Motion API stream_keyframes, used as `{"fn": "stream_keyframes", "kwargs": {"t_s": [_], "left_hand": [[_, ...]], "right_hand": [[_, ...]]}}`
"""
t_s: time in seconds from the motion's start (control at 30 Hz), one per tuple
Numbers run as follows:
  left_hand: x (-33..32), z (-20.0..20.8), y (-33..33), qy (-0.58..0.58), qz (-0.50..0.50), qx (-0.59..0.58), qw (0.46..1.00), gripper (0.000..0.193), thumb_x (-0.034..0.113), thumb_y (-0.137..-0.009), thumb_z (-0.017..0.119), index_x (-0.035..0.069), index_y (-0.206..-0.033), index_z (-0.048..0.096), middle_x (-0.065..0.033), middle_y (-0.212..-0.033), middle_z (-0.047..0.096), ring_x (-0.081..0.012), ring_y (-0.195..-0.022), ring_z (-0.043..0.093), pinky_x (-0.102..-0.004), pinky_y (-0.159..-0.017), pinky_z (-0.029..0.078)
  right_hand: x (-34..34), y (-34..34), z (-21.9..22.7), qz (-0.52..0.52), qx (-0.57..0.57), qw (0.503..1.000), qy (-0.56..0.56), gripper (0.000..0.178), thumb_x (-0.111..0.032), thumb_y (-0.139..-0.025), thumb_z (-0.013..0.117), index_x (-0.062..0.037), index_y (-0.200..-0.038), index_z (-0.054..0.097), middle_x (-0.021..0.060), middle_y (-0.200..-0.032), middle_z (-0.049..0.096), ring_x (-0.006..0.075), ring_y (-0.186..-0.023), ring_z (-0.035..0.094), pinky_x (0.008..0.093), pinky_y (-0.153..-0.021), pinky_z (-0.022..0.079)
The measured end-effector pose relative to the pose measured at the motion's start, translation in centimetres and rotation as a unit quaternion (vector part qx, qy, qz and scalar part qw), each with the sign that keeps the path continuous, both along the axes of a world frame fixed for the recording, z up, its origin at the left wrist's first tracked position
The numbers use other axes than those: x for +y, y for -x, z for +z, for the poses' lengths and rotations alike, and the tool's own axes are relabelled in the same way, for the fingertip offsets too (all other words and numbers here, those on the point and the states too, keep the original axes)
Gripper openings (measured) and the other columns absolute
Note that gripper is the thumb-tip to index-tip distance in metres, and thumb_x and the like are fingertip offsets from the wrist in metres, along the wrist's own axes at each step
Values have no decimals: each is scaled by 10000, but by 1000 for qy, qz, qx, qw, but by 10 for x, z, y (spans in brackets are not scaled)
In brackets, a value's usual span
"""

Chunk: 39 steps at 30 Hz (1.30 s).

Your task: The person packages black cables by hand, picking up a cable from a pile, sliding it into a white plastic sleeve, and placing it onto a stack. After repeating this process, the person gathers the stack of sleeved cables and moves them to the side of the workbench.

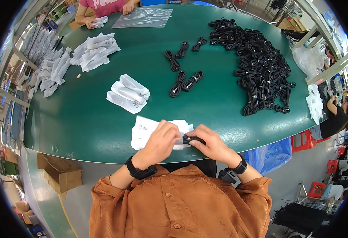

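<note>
My right hand (210,142) grips a black coiled cable (192,139) between thumb and fingers, close to the table's near edge. Beside it my left hand (161,142) is closed, its fingertips pinching the edge of a white plastic bag (144,126). The cable's end meets the mouth of that bag; how much of it is inside is hidden by my fingers. Under my hands lies a stack of flat white bags (137,139). Just beyond, a small group of filled white bags (128,93) rests on the table. Several loose cable bundles (178,83) lie farther off, right of centre.
On the right of the green table (205,107) spreads a big heap of black cables (263,63). Filled bags (96,51) lie at the far left, with more (55,71) along the left edge. Across the table, a person's hand (90,22) holds a white bag near a clear plastic sheet (144,18).
</note>
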<state>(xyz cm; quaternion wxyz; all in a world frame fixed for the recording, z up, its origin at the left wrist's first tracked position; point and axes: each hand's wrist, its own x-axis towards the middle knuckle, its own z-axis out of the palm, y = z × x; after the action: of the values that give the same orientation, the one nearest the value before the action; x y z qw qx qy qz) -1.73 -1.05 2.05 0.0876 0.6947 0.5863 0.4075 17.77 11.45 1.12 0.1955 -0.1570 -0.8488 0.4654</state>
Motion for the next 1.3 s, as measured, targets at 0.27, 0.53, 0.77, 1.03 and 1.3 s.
{"fn": "stream_keyframes", "kwargs": {"t_s": [0.27,0.53,0.77,1.03,1.3], "left_hand": [[2,2,18,23,58,-55,997,173,-44,-795,686,36,-891,568,-93,-971,598,-297,-917,552,-360,-774,461],[5,15,15,16,48,-66,997,168,-38,-809,686,38,-896,564,-86,-1044,597,-266,-941,542,-337,-782,456],[6,30,26,74,26,-209,975,99,59,-893,661,44,-925,569,-71,-1077,597,-208,-1011,543,-323,-822,462],[17,30,37,63,-20,-509,858,105,143,-990,593,40,-1012,589,-44,-1121,612,-127,-1029,547,-295,-876,471],[5,12,141,-14,157,-590,792,176,148,-1019,551,-4,-1097,595,-67,-1138,619,-145,-977,581,-302,-882,475]], "right_hand": [[12,7,17,77,34,978,-189,275,-35,-875,689,-81,-1144,661,109,-962,601,293,-809,633,375,-725,534],[6,19,12,19,72,994,-79,317,45,-841,697,-65,-1137,681,120,-1030,609,238,-905,637,330,-736,538],[10,30,28,5,180,981,-75,304,68,-832,703,-40,-1114,665,129,-1146,538,212,-901,628,320,-748,538],[12,49,36,56,192,975,-91,371,64,-839,689,-30,-1195,642,140,-1153,566,211,-917,613,330,-767,538],[115,79,5,-107,31,955,-276,420,21,-850,654,-59,-1260,613,125,-1189,576,306,-1067,602,390,-840,526]]}}
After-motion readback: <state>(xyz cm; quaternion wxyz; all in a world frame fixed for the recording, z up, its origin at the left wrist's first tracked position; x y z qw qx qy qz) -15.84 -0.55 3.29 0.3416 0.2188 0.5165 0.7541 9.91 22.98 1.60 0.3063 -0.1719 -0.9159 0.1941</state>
